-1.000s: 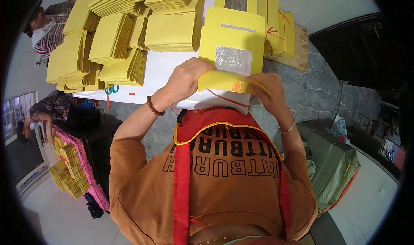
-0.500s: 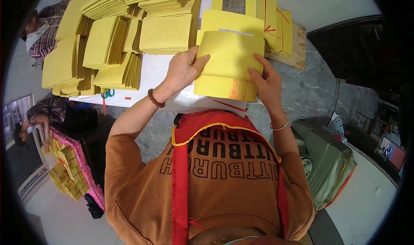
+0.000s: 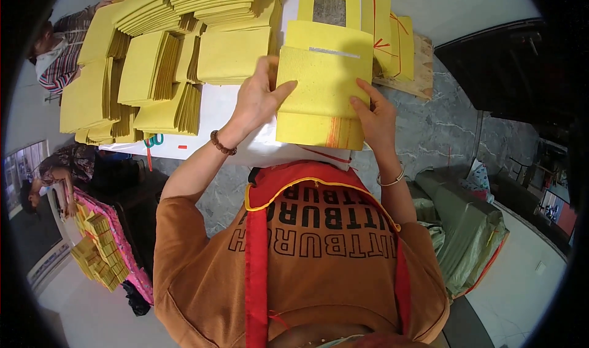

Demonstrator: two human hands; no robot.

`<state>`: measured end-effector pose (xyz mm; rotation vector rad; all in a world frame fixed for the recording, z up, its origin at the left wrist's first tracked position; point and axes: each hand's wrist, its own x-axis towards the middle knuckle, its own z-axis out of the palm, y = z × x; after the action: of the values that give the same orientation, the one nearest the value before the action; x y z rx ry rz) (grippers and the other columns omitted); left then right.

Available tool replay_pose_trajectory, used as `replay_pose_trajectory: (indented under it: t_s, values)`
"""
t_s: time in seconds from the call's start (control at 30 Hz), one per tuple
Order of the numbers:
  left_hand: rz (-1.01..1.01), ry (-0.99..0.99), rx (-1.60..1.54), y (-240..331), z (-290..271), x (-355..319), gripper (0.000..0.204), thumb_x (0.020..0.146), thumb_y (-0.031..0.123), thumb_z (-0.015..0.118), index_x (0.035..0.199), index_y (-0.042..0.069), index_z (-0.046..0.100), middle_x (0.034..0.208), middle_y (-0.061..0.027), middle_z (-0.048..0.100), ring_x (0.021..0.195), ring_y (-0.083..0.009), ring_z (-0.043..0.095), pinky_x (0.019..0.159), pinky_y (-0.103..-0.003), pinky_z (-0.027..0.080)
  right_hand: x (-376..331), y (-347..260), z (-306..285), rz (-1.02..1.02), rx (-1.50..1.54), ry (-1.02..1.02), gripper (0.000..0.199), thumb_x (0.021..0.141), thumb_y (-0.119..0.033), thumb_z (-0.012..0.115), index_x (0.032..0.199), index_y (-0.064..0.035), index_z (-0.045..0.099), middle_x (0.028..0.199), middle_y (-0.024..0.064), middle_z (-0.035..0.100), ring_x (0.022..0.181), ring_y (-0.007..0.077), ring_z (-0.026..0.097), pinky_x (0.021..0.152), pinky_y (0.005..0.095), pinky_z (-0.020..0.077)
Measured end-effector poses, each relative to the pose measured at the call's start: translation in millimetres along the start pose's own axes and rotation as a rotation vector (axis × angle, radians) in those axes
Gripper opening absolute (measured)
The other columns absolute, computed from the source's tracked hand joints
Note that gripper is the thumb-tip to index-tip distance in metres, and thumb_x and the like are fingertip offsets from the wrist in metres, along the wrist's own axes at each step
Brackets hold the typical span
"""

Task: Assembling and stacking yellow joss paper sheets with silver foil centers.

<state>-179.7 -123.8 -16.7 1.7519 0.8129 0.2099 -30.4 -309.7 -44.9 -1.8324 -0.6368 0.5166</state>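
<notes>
Both hands hold a yellow paper bundle [image 3: 322, 90], the left hand [image 3: 254, 103] at its left edge and the right hand [image 3: 375, 118] at its right edge. Left of the grip, piles of yellow paper [image 3: 159, 72] crowd the white table [image 3: 215, 112], with only a narrow bare strip near the left hand. Beyond the grip lies a foil-centred sheet [image 3: 330, 4]. Right of the grip, the table ends and grey stone floor [image 3: 442, 133] is open.

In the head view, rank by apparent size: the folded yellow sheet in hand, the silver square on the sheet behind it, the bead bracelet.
1. Folded yellow sheet, held by left hand and right hand.
2. Silver square.
3. Bead bracelet, though nearer the camera.
</notes>
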Motion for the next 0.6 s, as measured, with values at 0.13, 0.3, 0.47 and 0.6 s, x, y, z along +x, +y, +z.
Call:
replay_pose_trajectory:
  t_s: [0.13, 0.3, 0.47, 0.6]
  values:
    - [0.718, 0.224, 0.662, 20.1, 4.7, -5.3, 0.05, 0.084, 0.031, 0.062, 0.125, 0.005, 0.047, 0.116, -0.0144, 0.054, 0.106, -0.0293, 0.05, 0.086, -0.041, 0.039, 0.3, -4.9, -0.5, 0.034, -0.038, 0.002, 0.038, 0.079, -0.016, 0.065, 0.114, -0.0029, 0.061, 0.089, 0.0182, 0.068, 0.076, 0.017, 0.065, 0.07, 0.0293, 0.0485]
    - [0.924, -0.241, 0.881, 23.5, 21.9, -16.2, 0.071, 0.084, 0.045, 0.056, 0.141, 0.011, 0.031, 0.143, -0.0111, 0.036, 0.132, -0.0313, 0.031, 0.107, -0.048, 0.025, 2.8, -1.2, 0.0, -0.022, -0.052, 0.024, 0.039, 0.078, -0.015, 0.064, 0.115, -0.0023, 0.061, 0.092, 0.0215, 0.067, 0.083, 0.0276, 0.067, 0.075, 0.0327, 0.0489]
    - [0.869, -0.318, 0.951, 7.7, 23.6, -14.5, 0.071, 0.086, 0.056, 0.045, 0.139, 0.009, 0.035, 0.145, -0.0106, 0.033, 0.137, -0.0283, 0.023, 0.112, -0.046, 0.016, -10.5, -21.5, 0.9, -0.061, -0.284, 0.023, 0.039, 0.078, -0.019, 0.064, 0.115, -0.0048, 0.06, 0.115, 0.0195, 0.059, 0.097, 0.0286, 0.062, 0.08, 0.0358, 0.0472]
    - [0.851, -0.357, 0.968, 5.8, 22.9, -14.1, 0.072, 0.087, 0.057, 0.042, 0.14, 0.008, 0.034, 0.146, -0.0104, 0.031, 0.138, -0.0286, 0.021, 0.112, -0.046, 0.014, -34.3, -16.2, 13.7, -0.597, -0.886, 0.159, 0.048, 0.083, -0.032, 0.06, 0.124, -0.0075, 0.052, 0.138, 0.0155, 0.04, 0.124, 0.0266, 0.044, 0.097, 0.057, 0.0323]
